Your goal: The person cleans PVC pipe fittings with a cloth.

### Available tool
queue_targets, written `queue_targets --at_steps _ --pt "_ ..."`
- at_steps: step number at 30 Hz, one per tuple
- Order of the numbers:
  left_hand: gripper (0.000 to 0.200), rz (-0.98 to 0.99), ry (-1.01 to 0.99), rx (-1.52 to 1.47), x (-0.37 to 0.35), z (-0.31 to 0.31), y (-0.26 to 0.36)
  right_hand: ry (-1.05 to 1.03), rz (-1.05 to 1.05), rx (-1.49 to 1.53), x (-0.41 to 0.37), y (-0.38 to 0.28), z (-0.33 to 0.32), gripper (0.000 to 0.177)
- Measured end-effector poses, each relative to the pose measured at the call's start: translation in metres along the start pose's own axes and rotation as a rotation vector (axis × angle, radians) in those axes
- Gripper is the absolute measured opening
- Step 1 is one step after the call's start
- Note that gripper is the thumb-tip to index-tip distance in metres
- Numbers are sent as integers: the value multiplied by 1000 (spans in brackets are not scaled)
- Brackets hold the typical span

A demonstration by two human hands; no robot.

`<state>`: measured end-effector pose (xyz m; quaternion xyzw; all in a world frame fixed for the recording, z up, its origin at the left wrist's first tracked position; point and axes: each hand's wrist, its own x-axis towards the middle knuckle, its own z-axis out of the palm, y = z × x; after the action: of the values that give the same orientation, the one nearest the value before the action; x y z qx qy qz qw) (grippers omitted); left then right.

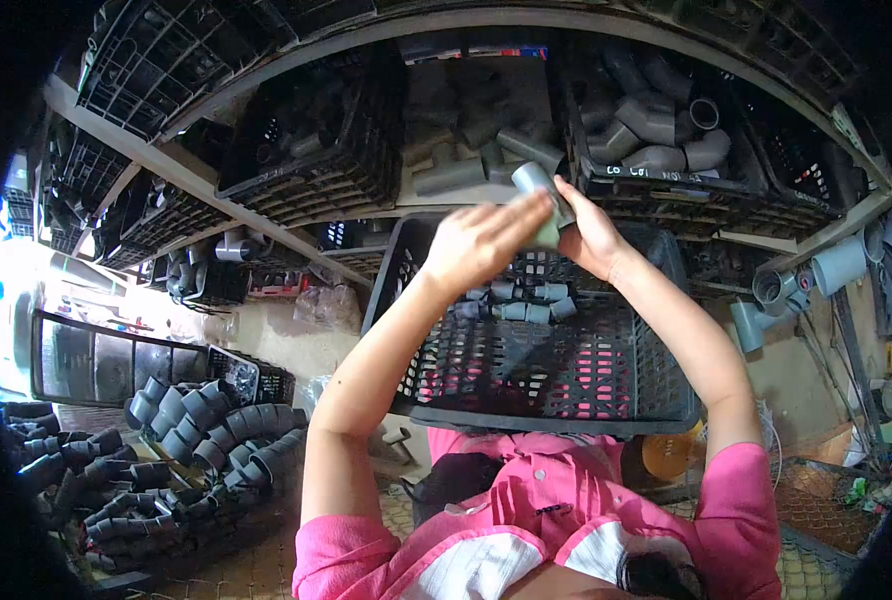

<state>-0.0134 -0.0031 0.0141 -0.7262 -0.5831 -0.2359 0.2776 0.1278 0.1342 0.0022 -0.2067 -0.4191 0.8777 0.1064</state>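
Note:
Above the black plastic crate on my lap, both hands are together at a grey pipe fitting. Its round end points up and to the left. My right hand grips the fitting from the right side, thumb up. From the left, my left hand lies across it, slightly blurred, pressing a pale green cloth against it. The palms hide the fitting's lower part. Several small grey pipe fittings lie in rows inside the crate.
Shelves ahead bear black crates and grey elbow fittings. A large heap of grey fittings covers the floor at left. More large pipe pieces hang at right. An orange round object is beside my lap.

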Motion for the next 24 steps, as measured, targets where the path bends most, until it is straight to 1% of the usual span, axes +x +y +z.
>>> queue_targets --at_steps 1,2,3,5,6,7,8,9,11,12,15,16,17,19,22,23,24 --pt "60 91 -18 -1 -2 -3 7 10 22 9 -3 -3 1 52" --pt "62 147 -17 29 1 -5 11 38 0 -66 -3 -2 -2 57" --pt "62 98 -22 30 5 -5 13 0 24 -91 -5 -5 0 56" --pt "62 2 -36 32 11 -4 10 73 -100 -67 -13 0 13 49" --pt "62 -54 69 26 9 11 0 34 -93 -74 -8 2 6 49" --pt "56 -193 0 4 16 -1 4 -2 -85 -79 0 5 -6 48" --pt "59 -172 26 14 12 2 2 -38 -77 -83 5 9 -16 47" --pt "63 -152 53 26 9 4 1 -23 -69 -68 1 8 -12 46" --pt "63 -43 10 -62 1 3 10 1 -51 -45 -6 3 -1 43" --pt "63 67 -17 -47 -1 2 14 -3 12 -40 -5 0 -1 43" --pt "62 81 -45 -12 4 -1 11 71 -61 10 -13 4 12 43" --pt "63 -44 -21 -42 3 4 6 30 -93 -72 -8 11 1 44" --pt "62 -166 41 -91 3 11 0 9 -8 24 2 22 -14 42" --pt "62 -237 47 -70 -2 11 -5 -53 18 12 -1 21 -13 43" --pt "61 -37 4 -171 -2 3 6 26 -29 5 -3 15 -5 60" --pt "58 64 -96 -125 -1 -3 13 52 -41 2 -4 13 -2 66" --pt "59 132 -40 -119 2 1 15 19 -23 -7 -9 9 -2 67"
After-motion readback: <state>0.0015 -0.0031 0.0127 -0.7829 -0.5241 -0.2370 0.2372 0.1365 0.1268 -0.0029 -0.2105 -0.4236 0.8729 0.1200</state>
